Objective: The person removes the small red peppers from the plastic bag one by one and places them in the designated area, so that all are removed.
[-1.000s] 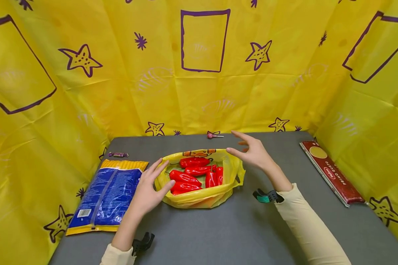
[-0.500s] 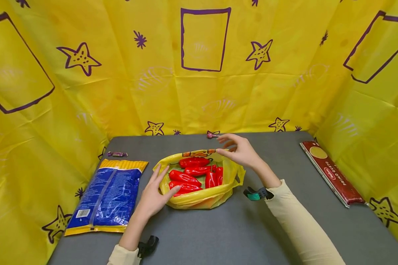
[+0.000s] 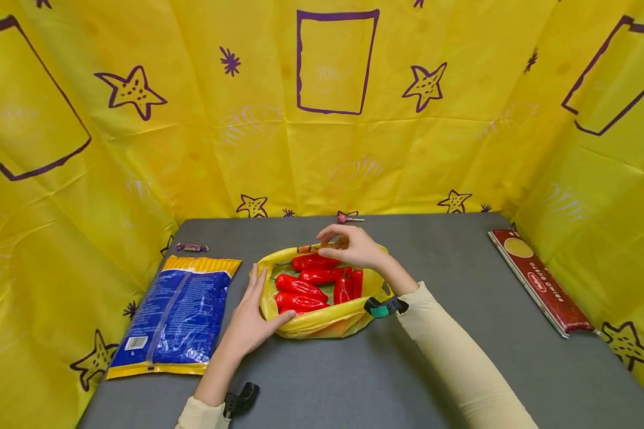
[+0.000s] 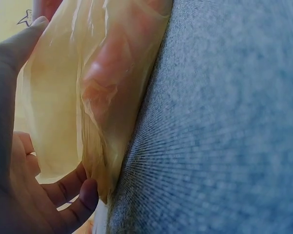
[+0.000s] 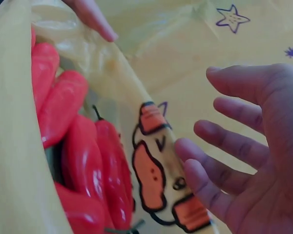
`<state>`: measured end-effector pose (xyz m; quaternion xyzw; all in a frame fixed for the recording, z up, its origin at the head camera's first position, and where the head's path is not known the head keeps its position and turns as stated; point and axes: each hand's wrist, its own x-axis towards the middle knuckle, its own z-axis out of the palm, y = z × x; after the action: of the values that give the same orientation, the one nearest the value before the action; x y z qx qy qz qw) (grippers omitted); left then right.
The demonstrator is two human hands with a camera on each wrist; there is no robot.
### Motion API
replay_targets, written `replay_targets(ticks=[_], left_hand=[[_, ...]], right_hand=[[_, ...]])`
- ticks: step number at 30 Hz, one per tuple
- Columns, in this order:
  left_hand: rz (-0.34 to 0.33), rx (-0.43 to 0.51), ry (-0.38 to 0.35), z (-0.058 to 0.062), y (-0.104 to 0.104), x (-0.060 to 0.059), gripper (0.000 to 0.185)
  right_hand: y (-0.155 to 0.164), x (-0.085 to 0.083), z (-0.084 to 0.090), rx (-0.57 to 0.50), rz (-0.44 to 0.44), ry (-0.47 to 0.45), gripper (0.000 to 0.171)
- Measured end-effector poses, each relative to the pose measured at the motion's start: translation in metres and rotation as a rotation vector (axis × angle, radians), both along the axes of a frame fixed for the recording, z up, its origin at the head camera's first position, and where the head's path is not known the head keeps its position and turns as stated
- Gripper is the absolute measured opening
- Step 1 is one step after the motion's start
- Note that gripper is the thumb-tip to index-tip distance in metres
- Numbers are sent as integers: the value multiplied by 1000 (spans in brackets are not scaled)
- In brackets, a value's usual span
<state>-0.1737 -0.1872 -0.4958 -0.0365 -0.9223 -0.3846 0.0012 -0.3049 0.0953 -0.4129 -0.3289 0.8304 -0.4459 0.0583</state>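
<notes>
A yellow plastic bag point(image 3: 322, 325) sits on the grey table, its mouth rolled wide, with several shiny red peppers point(image 3: 300, 286) inside. My left hand point(image 3: 249, 325) is at the bag's left side, fingers extended along the rim and thumb over the front edge. In the left wrist view its fingertips point(image 4: 89, 192) touch the bag's lower side. My right hand point(image 3: 356, 247) hovers over the far rim with loosely bent fingers and holds nothing. The right wrist view shows that hand point(image 5: 263, 146) beside the printed orange rim point(image 5: 149, 175) of the bag.
Left of the bag lies a blue and yellow packet point(image 3: 179, 322), with a wrapped candy point(image 3: 192, 248) behind it. A lollipop point(image 3: 349, 219) is at the table's back edge. At the right lies a long dark red packet point(image 3: 542, 283). Yellow curtains point(image 3: 322, 161) enclose the table.
My right hand has moved left, from beyond the bag's right corner to above its far rim. My left hand has come in slightly against the left side. The peppers stay put.
</notes>
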Motion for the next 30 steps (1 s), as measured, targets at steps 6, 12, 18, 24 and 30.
replay_targets(ticks=[6, 12, 18, 24, 30], left_hand=[[-13, 4, -2, -2, 2, 0, 107], [-21, 4, -6, -4, 2, 0, 111], [-14, 8, -14, -3, 2, 1, 125], [-40, -11, 0, -4, 3, 1, 131], [-71, -34, 6, -6, 1, 1, 133]], right_hand=[[-17, -3, -7, 2, 66, -35, 32], [-30, -9, -13, 51, 157, -52, 40], [-42, -21, -21, 85, 146, -67, 38], [-51, -28, -27, 124, 196, -92, 31], [-59, -34, -35, 134, 183, -74, 29]])
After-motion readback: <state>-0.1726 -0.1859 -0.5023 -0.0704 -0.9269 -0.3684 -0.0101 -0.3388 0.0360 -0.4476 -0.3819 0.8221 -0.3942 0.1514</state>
